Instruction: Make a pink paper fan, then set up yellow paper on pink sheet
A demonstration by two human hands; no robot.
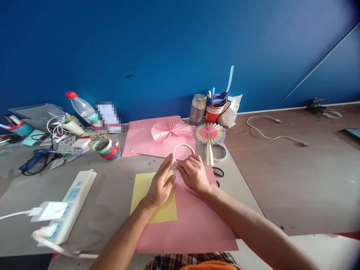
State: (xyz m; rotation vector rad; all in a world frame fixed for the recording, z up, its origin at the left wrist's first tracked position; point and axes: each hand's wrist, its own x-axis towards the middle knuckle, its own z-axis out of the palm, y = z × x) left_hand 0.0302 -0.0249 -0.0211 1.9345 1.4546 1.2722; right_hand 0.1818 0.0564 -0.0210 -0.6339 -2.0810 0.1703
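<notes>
My right hand (194, 173) is closed on a thin white ring (174, 150), which looks like a roll of tape, held upright above the papers. My left hand (160, 187) has its fingers stretched out, the fingertips at the ring's left edge; whether they touch it I cannot tell. Below lie a yellow paper square (142, 191) and a large pink sheet (194, 232). Farther back, a pleated pink paper fan (171, 129) rests on more pink sheets (137, 137). Right of it lies a multicoloured paper fan (209, 134) with a pale yellow pleated handle, partly over another tape roll (223, 153).
Scissors (218, 172) show their handles at the pink sheet's right edge. A jar (198, 108) and a red cup of tools (214, 113) stand behind. Stacked tape rolls (107, 149), a bottle (83, 108) and a power strip (73, 202) are left; a white cable (264, 132) lies right.
</notes>
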